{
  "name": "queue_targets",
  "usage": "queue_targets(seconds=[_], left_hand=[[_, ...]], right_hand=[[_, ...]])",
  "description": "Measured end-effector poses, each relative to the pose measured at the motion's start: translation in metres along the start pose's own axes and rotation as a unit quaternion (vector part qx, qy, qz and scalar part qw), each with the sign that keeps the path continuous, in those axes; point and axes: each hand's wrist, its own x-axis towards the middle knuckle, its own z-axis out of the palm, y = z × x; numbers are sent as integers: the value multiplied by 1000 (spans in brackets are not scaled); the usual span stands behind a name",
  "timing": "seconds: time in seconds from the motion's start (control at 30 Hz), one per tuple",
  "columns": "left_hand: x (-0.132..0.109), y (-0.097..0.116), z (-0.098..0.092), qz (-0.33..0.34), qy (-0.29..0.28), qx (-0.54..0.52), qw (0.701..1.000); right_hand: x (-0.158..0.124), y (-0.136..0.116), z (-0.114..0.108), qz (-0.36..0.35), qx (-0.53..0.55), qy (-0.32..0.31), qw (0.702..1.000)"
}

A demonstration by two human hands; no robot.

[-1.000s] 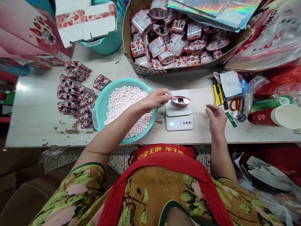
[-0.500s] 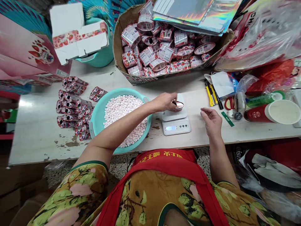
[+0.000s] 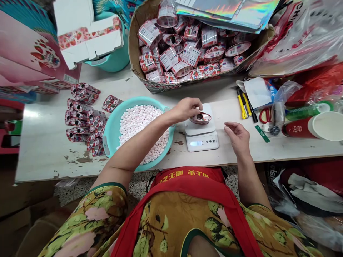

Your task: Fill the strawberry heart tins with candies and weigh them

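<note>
My left hand (image 3: 187, 109) is over the white kitchen scale (image 3: 203, 141), fingers pinched round what looks like a small white candy (image 3: 197, 108). Just below those fingertips, on the weighing plate, lies an oval strawberry-printed container (image 3: 205, 118) with a dark round hole in its top. To the scale's right, my right hand (image 3: 238, 138) hovers above the table, fingers loosely curled and thumb apart, with nothing visible in it. Under my left forearm is a turquoise basin (image 3: 107, 137) of small white and pale pink candies (image 3: 136, 119).
Several similar containers (image 3: 84, 117) stand left of the basin. A cardboard box (image 3: 139, 76) full of them is behind the scale. Cutters (image 3: 242, 105), red-handled scissors (image 3: 264, 116) and a paper cup (image 3: 300, 127) lie at right. A turquoise tub (image 3: 115, 60) sits at the back left.
My left hand has lifted slightly off the container, uncovering its hole, and a white candy now shows at the fingertips. My right hand has shifted slightly toward the scale. The view has moved a little.
</note>
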Motion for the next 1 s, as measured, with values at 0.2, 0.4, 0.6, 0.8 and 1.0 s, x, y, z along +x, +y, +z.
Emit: queue_targets(seconds=[0.2,0.4,0.6,0.8,1.0], left_hand=[[-48,-6,-24,-143,91,-379,910],[-107,-28,-31,-148,175,-399,888],[-120,-38,-29,-134,165,-390,896],[-94,-30,-17,-107,145,-334,925],[-66,-24,-5,-96,112,-234,961]], right_hand=[[-8,7,-6,-11,1,22,1000],[-17,15,-2,0,2,13,1000],[-28,4,11,-38,-58,7,998],[-47,-27,85,-202,-338,-164,904],[-37,-47,152,-148,-560,-213,787]])
